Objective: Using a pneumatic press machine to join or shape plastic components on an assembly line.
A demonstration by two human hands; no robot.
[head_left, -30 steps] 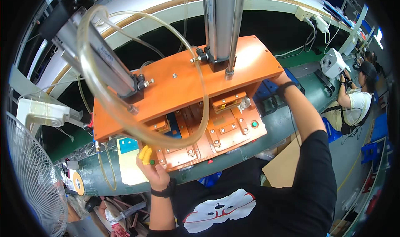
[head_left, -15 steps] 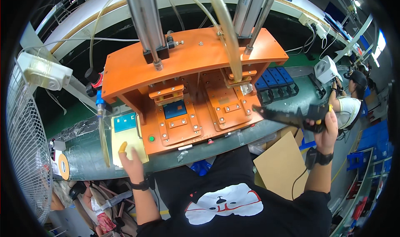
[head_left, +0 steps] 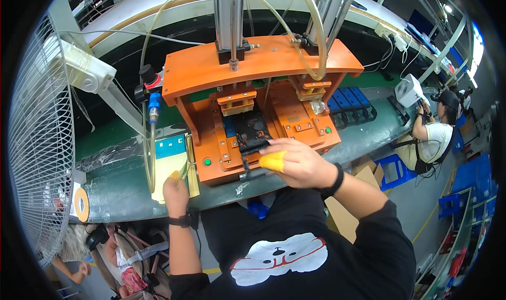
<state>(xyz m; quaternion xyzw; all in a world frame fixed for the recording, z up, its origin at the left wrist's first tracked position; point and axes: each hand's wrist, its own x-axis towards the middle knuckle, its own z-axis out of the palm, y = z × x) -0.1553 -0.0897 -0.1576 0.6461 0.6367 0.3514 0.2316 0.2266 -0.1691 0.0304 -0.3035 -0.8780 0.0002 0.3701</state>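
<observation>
Two hands at work: both the person's own, coming in from the lower edge
Table (head_left: pixel 126 192): long, dark green top, curves across the view; carries the press and the pad
Fan (head_left: pixel 37 142): white wire guard, far left, its motor housing near the press's upper left
Press (head_left: pixel 253 105): orange fixture on the table, flat top plate on side walls, two metal columns rising from the plate, clear hoses looping over it
Base plate (head_left: pixel 295 123): orange, under the top plate, green button at each front corner
Nest (head_left: pixel 252 127): black seat in the middle of the base plate, below the left column
Co-worker (head_left: pixel 429 136): far right along the table, white shirt, dark cap, well apart from the press
Right hand (head_left: pixel 298 163): at the front of the base plate, yellow cots on the fingertips, dark band on the wrist
Right grip: fingers curled tight onto the black part, pinching its right end
Black part (head_left: pixel 255 146): long thin dark piece, lies across the front edge of the nest, just left of the right hand's fingertips; a thin dark stem hangs down from it over the press front
Left hand (head_left: pixel 176 192): on the table left of the press, dark wrist band, yellow cot on one finger
Left grip: fingers bent, resting on the pad; cannot tell whether it grasps anything
Pad (head_left: pixel 169 165): pale yellow sheet with a blue-green card at its top, just beside the press's left wall
Tape roll (head_left: pixel 80 204): orange-rimmed, at the table's front edge, far left
</observation>
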